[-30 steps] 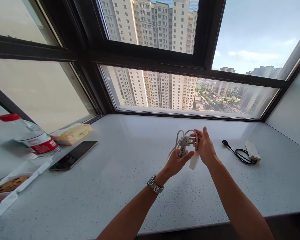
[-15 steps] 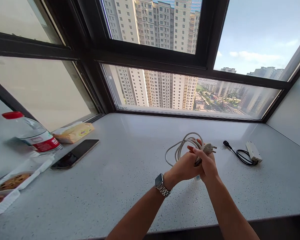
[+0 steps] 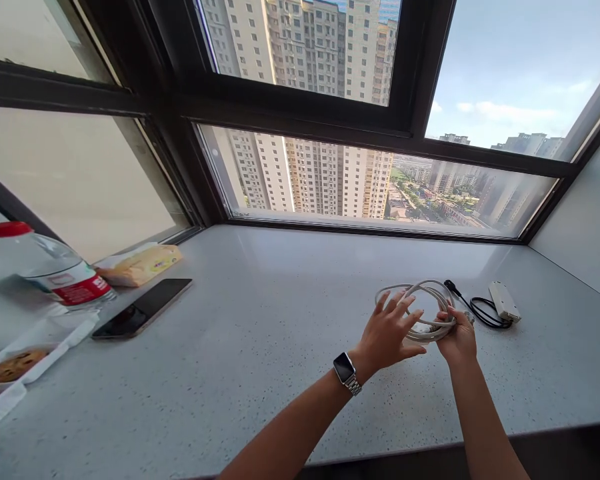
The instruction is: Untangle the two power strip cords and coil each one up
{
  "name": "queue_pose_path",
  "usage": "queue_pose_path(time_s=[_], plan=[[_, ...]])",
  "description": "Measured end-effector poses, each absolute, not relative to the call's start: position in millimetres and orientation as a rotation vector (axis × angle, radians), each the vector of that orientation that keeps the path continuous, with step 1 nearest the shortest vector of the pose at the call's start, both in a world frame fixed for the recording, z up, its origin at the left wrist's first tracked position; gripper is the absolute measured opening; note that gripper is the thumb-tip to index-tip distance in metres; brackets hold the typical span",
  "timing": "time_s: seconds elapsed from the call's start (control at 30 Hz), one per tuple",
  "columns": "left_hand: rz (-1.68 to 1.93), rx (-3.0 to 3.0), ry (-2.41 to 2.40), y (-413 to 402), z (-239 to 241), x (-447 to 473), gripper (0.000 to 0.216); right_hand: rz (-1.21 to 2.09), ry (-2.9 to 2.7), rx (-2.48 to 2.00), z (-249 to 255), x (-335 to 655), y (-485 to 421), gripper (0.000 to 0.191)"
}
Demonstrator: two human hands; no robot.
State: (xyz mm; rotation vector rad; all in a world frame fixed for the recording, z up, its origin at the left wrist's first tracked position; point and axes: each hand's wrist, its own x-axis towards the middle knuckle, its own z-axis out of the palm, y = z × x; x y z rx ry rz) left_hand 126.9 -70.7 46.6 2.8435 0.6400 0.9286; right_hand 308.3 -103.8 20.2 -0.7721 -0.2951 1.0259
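Note:
A white coiled cable lies low over the speckled grey sill, right of centre. My right hand grips the near right side of the coil. My left hand, with a watch on its wrist, has its fingers spread and rests against the left side of the coil. The plug end of the cable is hidden behind my hands.
A black cable with a white adapter lies just right of the coil. At the left are a dark phone, a yellow packet, a lying water bottle and packed cookies. Window glass bounds the sill behind.
Both hands moved right and lowered the cable toward the sill. The loops opened into a flat coil and my left hand let go and spread its fingers.

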Motion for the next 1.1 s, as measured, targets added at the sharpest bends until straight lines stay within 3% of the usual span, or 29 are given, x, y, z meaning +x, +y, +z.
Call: queue_pose_path(time_s=[0.1,0.23,0.43,0.57,0.7,0.9,1.1], plan=[[0.719,2.862,0.609,-62.7,11.2,136.5,0.085,1.034,-0.158,-0.933,-0.6,325.7,-108.6,0.013],[0.541,2.868,0.647,-58.3,-19.5,143.8,0.077,1.058,-0.114,-1.034,-16.5,328.9,-119.3,0.015],[0.535,2.852,0.74,-64.3,-20.8,142.9,0.069,0.994,-0.17,-1.063,-17.1,321.5,-132.4,0.017],[0.572,2.819,0.867,-68.9,-18.5,144.9,0.079,1.068,-0.08,-1.044,-14.0,319.1,-129.6,0.008],[0.629,2.702,0.784,-67.9,-19.4,145.8,0.089,0.821,-0.101,-1.028,7.7,306.2,-113.9,0.014],[0.718,2.463,0.64,-53.9,-23.5,127.9,0.084,0.384,-0.775,-1.251,52.2,262.1,-91.9,0.016],[0.58,2.499,0.448,-34.8,-20.2,96.0,0.069,0.063,-1.599,-1.257,29.8,239.1,-103.9,0.006]])
